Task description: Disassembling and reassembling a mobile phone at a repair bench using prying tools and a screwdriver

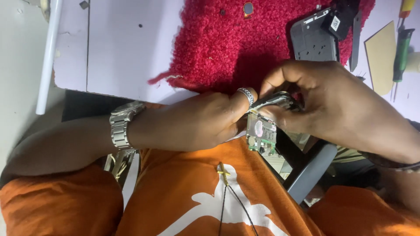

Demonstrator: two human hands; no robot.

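- Left hand (197,122): closed on the small green circuit board (260,134); thumb and forefinger are pinched at its upper edge. A silver ring (246,94) is worn on one finger, a metal wristwatch (122,124) on the wrist.
- Right hand (323,102): curled shut around a dark, glossy curved part (278,99) at the 12 o'clock side of the board; what the part is cannot be told for certain, as the fingers cover most of it.
- Circuit board: held in the air between both hands, at the picture's centre, over the orange shirt (188,192); not resting on the table.
- Red shaggy mat (232,43): laid on the pale table (118,43), at 12 o'clock from the hands.
- Grey phone housing (313,41): placed on the mat, at 1 o'clock from the hands.
- Green-handled screwdriver (401,54): laid on the table at 2 o'clock, beside a tan card (381,54).
- White tube (49,54): seen along the table edge at 10 o'clock.
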